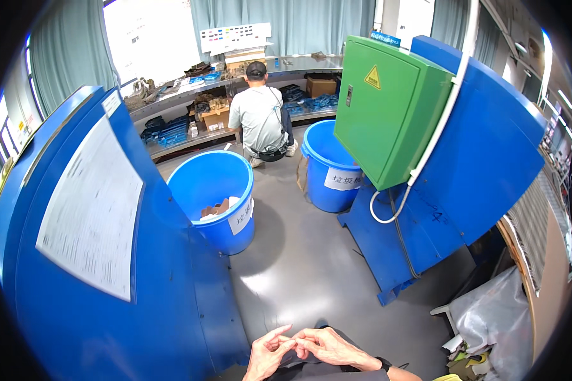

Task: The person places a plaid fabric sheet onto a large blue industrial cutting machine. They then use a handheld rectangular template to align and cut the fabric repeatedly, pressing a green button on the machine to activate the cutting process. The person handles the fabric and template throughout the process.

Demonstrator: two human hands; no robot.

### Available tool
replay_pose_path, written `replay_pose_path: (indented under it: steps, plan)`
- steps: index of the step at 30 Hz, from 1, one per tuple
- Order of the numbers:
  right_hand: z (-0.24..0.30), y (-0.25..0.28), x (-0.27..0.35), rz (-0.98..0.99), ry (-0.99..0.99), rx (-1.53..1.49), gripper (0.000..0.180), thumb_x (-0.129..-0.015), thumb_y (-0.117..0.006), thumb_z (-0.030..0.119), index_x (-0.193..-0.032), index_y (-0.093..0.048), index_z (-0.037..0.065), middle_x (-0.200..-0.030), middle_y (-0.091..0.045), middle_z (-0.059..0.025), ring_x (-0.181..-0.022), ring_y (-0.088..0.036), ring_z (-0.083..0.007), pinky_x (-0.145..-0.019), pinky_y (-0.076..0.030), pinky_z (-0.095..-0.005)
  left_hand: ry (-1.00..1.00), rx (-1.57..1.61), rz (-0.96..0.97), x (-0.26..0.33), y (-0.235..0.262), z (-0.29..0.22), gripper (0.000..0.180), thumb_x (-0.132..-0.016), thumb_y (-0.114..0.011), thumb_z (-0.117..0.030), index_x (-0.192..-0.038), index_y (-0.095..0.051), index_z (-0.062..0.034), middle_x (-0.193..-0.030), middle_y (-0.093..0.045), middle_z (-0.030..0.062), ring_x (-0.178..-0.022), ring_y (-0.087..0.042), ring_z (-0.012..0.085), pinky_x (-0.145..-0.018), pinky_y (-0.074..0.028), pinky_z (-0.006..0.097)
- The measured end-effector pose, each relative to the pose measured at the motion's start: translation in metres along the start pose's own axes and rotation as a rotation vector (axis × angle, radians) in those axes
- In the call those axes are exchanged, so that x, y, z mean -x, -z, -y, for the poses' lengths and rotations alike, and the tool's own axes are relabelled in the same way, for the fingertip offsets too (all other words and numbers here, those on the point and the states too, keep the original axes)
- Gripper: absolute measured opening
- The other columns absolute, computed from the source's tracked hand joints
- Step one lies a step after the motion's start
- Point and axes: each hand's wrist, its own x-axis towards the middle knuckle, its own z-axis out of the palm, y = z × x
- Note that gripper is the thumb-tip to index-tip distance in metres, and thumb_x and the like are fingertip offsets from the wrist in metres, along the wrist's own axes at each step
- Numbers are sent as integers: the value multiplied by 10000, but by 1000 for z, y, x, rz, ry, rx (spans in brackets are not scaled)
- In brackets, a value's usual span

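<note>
Low in the head view, my left hand [269, 355] and my right hand [332, 348] meet in front of my dark clothing. The left forefinger is stretched out, standing apart from its thumb, and I see nothing held there. My right fingers are bent and drawn together with the thumb, their tips touching the left thumb and fingers. Anything between these right fingertips is too small or hidden to make out. A dark band circles my right wrist.
Large blue machine bodies [171, 305] flank the grey floor [286, 267]. Two blue bins [229, 236] [330, 198] stand ahead; the left one contains brown scraps. A green electrical cabinet [378, 114] juts out at right. Beyond, a person [257, 117] crouches by loaded metal shelves.
</note>
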Motion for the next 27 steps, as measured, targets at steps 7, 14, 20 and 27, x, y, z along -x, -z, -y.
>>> replay_pose_path:
  steps: [7, 14, 20, 27]
  plan:
    - [12, 98, -97, 125, -8, -93, 291, -1038, -517, 261, -1089, -649, 7, -822, -661, -18, -786, -598, -96, -747, -496, -283, 59, 43, -45, -114, -5, -40, 436, -936, -657, -50, -1345, -533, 39, -920, -699, 78, -850, -647, 121, -808, -529, 256]
    - [48, 223, -178, 214, 51, 42, 319, -1029, -529, 273, -1096, -690, 7, -817, -680, -33, -774, -613, -96, -734, -503, -274, 20, 0, -52, -229, -25, -69, 463, -957, -629, -45, -1385, -481, 54, -1051, -722, 149, -975, -694, 205, -932, -541, 330]
    - [55, 277, -233, 279, 55, 30, 330, -1032, -517, 255, -1079, -698, -17, -816, -682, -65, -764, -623, -127, -729, -518, -297, -19, -68, -167, -285, -53, -114, 442, -951, -632, -50, -1364, -509, 47, -929, -700, 82, -846, -649, 127, -815, -528, 261]
    - [68, 300, -298, 310, 80, 49, 331, -1030, -517, 235, -1164, -658, -33, -823, -692, -78, -772, -645, -146, -736, -538, -311, 15, -237, -251, -343, -33, -148, 437, -959, -602, -45, -1373, -498, 51, -943, -708, 81, -853, -643, 119, -816, -528, 267]
